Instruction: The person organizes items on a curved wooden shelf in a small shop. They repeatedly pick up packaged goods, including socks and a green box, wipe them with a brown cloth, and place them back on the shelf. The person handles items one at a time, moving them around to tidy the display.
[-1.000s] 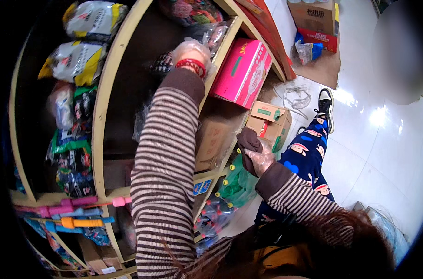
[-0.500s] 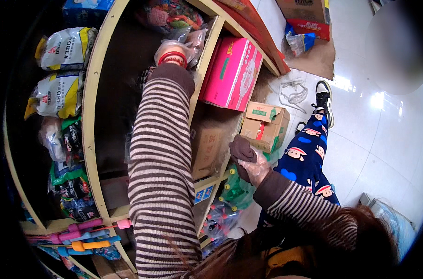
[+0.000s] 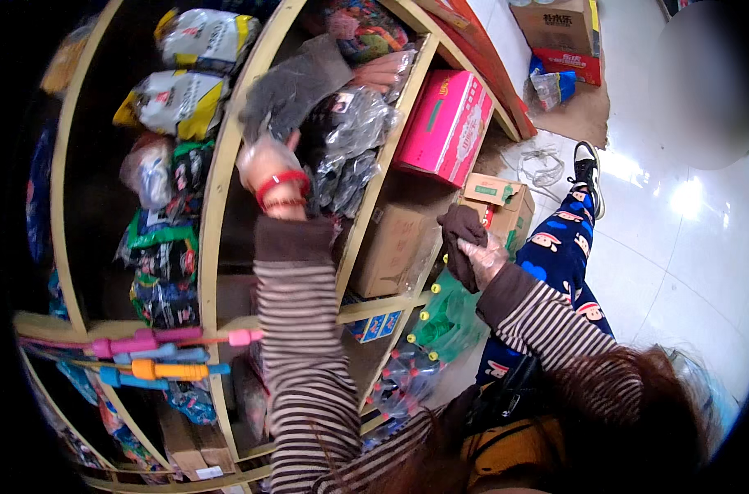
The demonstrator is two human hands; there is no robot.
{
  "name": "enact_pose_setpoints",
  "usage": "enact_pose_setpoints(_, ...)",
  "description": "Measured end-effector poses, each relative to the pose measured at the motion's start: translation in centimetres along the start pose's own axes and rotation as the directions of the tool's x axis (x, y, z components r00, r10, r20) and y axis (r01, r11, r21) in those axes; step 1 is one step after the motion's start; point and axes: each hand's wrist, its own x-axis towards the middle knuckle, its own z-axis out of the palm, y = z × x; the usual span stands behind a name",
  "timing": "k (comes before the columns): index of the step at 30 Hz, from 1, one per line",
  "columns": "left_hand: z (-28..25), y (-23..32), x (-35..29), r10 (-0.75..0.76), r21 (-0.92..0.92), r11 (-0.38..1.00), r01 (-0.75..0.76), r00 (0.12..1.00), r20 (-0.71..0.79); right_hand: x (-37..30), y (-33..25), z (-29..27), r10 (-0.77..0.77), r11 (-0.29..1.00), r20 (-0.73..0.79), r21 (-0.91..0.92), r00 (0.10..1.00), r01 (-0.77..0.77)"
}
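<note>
My left hand point(image 3: 269, 169), in a clear plastic glove with red bands at the wrist, grips a flat dark grey packet point(image 3: 296, 90) in clear wrapping over a shelf compartment. Next to it on the shelf lie several clear-wrapped packets with dark contents point(image 3: 354, 119) and a packet with pinkish contents point(image 3: 384, 72). A bag of colourful items point(image 3: 366, 29) sits beyond them. My right hand point(image 3: 487, 257), gloved in clear plastic too, is closed around a bunched brown cloth point(image 3: 463, 235) in front of the lower shelf.
Wooden shelf boards point(image 3: 226, 156) frame the compartments. A pink box point(image 3: 448, 128) and cardboard boxes point(image 3: 395, 247) fill the lower level. Green bottles point(image 3: 440, 317) stand near my legs. Handled sticks point(image 3: 165, 350) jut out at left, below yellow-and-white bags point(image 3: 177, 103).
My left hand has drawn back and to the left from deep in the compartment, now holding the dark grey packet. The view has shifted; my right hand still holds the brown cloth.
</note>
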Motion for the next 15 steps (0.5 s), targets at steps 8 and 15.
enact_pose_setpoints(8,-0.9,0.7,-21.3,-0.417,-0.768,-0.64,0.01,0.836,0.358,-3.8,-3.1,5.2,-0.286,0.957,0.388,0.073,0.876,0.28)
enact_pose_setpoints(15,-4.5,0.3,-30.4,-0.018,-0.735,-0.603,0.311,0.916,0.402,-8.7,-2.1,11.5,-0.359,0.511,0.641,-0.473,0.678,0.718)
